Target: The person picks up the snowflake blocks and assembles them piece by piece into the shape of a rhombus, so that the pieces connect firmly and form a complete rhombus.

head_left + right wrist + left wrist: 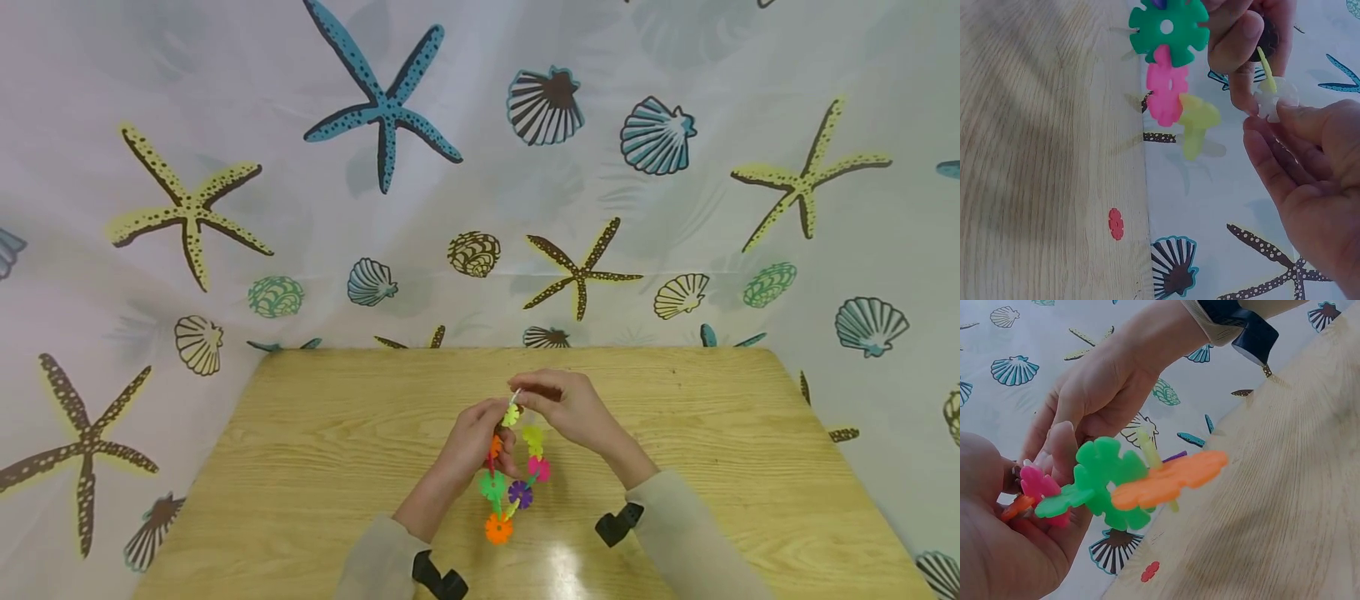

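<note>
A chain of interlocking plastic flower discs hangs over the table in a loop. My left hand (467,433) grips it near one end, its fingers curled around the pieces. In the right wrist view, a black disc (1267,40) shows at those fingers, joined to a thin yellow disc (1266,67). My right hand (573,410) pinches a white disc (1287,91) that meets this yellow one. Below the hands hang a green disc (492,484), an orange disc (498,528), a purple disc (521,494) and a pink disc (539,468). Yellow pieces (1194,125) form the chain's free end.
A wooden table (315,467) lies beneath the hands. One loose red disc (1115,224) rests on it near the far edge. Behind and beside the table hangs a pale cloth (465,208) printed with starfish and shells. Each wrist wears a black camera (619,524).
</note>
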Demonstrator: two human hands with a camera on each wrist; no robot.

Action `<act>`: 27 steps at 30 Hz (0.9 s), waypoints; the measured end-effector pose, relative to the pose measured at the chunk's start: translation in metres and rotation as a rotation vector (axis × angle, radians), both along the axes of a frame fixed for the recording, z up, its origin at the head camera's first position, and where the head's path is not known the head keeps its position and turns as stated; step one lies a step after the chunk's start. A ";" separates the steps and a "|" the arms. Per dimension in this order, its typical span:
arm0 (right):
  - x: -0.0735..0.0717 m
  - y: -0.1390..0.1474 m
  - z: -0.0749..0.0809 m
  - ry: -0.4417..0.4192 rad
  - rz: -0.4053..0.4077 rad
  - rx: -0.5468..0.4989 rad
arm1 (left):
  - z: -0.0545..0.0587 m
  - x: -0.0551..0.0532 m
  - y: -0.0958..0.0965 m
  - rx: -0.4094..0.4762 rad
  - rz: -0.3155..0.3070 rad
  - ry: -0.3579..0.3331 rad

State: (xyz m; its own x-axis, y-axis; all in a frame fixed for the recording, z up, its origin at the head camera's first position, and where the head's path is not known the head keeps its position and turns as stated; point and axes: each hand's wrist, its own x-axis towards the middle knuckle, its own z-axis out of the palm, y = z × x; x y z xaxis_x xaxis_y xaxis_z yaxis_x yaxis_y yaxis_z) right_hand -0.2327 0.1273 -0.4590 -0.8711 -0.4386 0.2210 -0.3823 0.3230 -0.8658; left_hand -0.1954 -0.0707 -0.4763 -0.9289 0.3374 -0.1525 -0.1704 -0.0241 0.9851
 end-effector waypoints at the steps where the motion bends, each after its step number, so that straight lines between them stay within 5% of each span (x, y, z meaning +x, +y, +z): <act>1: -0.001 0.001 0.000 -0.013 -0.003 -0.006 | 0.000 0.000 0.000 0.003 0.003 0.005; 7: -0.019 0.007 -0.015 -0.059 -0.083 0.006 | 0.001 -0.001 0.001 0.018 0.030 0.011; 12: -0.035 0.007 -0.035 -0.066 -0.159 0.134 | 0.002 0.000 0.000 0.016 0.042 0.005; 27: -0.059 0.006 -0.073 -0.109 -0.172 0.309 | 0.001 0.000 -0.003 0.004 0.036 0.011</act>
